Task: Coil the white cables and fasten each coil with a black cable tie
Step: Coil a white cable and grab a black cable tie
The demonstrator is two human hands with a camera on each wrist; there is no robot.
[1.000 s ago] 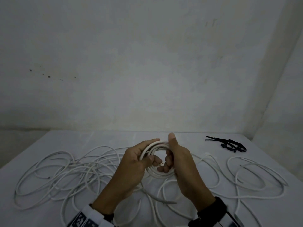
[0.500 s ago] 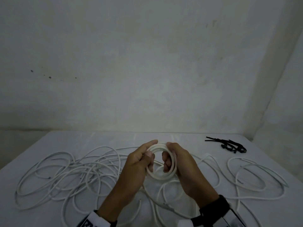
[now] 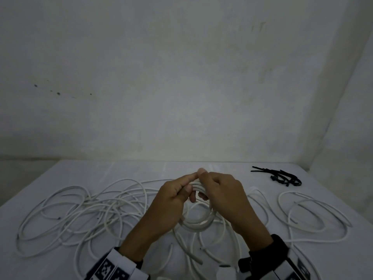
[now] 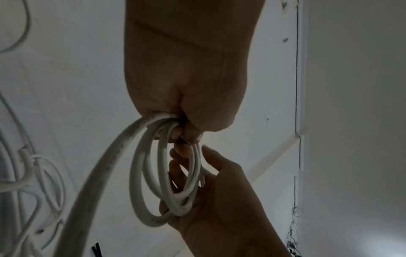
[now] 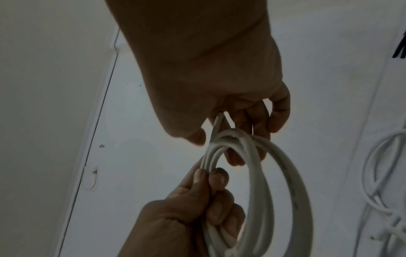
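A small coil of white cable (image 3: 198, 226) hangs between both hands above the table's middle. My left hand (image 3: 181, 191) grips its upper left part, with the fingers curled round the strands (image 4: 153, 167). My right hand (image 3: 215, 188) holds the upper right part, its fingers hooked through the loops (image 5: 272, 182). The index finger and thumb tips of the two hands meet at the coil's top. One strand (image 4: 98, 187) runs off the coil down toward the table. Black cable ties (image 3: 279, 176) lie in a bunch at the far right of the table.
Loose white cables (image 3: 80, 211) sprawl in a tangle over the left half of the white table (image 3: 141, 168). More loops (image 3: 314, 217) lie on the right and under my wrists. A bare wall rises behind, with a corner at the right.
Both hands have come closer together over the top of the coil, and their fingertips now touch. The coil has tipped from facing me to hanging lower beneath the hands.
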